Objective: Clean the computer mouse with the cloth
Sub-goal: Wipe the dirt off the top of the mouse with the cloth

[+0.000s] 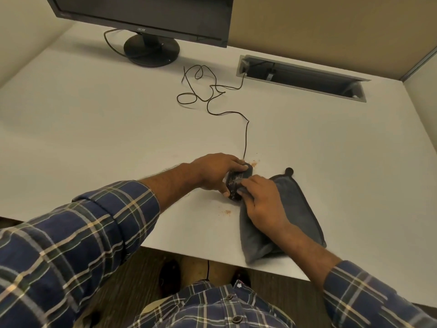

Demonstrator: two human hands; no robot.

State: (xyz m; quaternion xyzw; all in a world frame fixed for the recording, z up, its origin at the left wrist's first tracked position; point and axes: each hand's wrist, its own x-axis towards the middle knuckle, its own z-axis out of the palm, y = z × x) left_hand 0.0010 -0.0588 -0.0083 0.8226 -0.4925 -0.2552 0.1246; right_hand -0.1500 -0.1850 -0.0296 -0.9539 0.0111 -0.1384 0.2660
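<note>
- White desk (94, 129) fills most of the view.
- Black Acer monitor (142, 17) stands on its round base at 11 o'clock.
- Open metal cable tray (305, 79) is recessed in the desk at 1 o'clock.
- Grey cloth (295, 209) lies near the front edge at 4 o'clock, one end draped over it.
- Left hand (212, 172) is curled around the black computer mouse (234, 183), gripping its sides, just below centre.
- Right hand (262, 200) has its fingers bent, pressing a fold of cloth onto the mouse.
- Mouse cable (246, 136) runs towards 12 o'clock, tangled in loops, into the tray.
- Brown crumbs (255, 162) lie beside the mouse.
</note>
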